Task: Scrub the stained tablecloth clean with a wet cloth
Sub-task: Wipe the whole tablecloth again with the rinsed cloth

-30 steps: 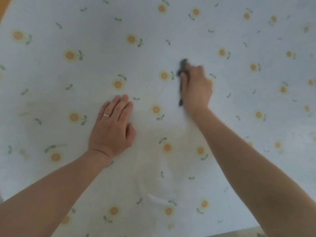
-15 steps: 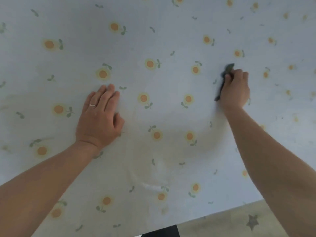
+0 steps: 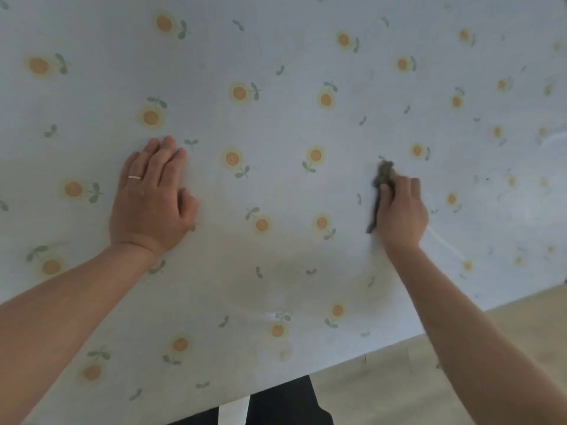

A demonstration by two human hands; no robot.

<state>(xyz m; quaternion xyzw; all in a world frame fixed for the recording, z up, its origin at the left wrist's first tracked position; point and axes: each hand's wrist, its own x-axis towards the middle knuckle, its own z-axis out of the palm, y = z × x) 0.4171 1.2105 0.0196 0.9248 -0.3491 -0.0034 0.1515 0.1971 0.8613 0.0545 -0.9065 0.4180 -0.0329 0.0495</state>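
The right grip [image 3: 400, 210] clenches a crumpled dark green cloth [image 3: 383, 174], apparently damp, against the white flower-printed tablecloth [image 3: 276, 124]. The left grip [image 3: 150, 197] lies flat, released, on that tablecloth, well apart from the cloth.

Likely a home: flower-print tablecloth [image 3: 291, 133] on a table, pale wood-look floor [image 3: 368, 400].

I see a smooth tablecloth [image 3: 276, 56] with a soft shine, maybe plastic. The dark cloth [image 3: 382, 179] looks rough and crumpled. The ring [image 3: 135, 177] is shiny metal. The floor [image 3: 521, 317] looks like matt wood.
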